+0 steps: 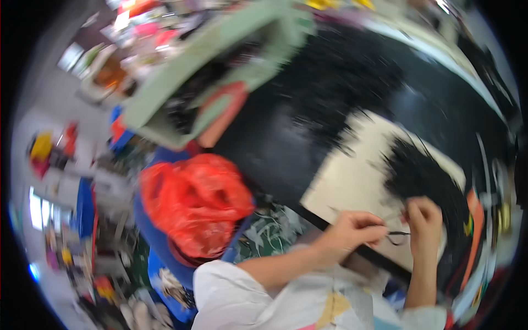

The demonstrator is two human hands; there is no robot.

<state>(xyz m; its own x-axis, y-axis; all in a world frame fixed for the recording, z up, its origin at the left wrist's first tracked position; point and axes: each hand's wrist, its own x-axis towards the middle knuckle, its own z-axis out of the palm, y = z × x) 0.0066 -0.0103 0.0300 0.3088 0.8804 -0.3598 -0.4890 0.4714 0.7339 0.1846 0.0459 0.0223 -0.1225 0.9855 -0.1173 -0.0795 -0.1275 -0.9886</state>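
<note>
My left hand (360, 230) is closed in a pinch above the near edge of a pale board (352, 176). A short, curved, thin black strip (398, 238) shows at its fingertips and reaches toward my right hand (424, 217). That hand is raised just to the right, its thumb and fingers also pinched together; what lies between them is too small and blurred to name. A fine, faint line seems to span the two hands. Just beyond my right hand, a heap of thin black strips (415, 170) covers the right part of the board.
A larger black pile (346, 71) lies farther back on the dark tabletop (258, 132). Left of it stands a pale green open tray (159, 104) with dark pieces inside. A red plastic bag (195, 198) fills a blue container near my left arm. Orange-handled scissors (474, 220) rest at the right.
</note>
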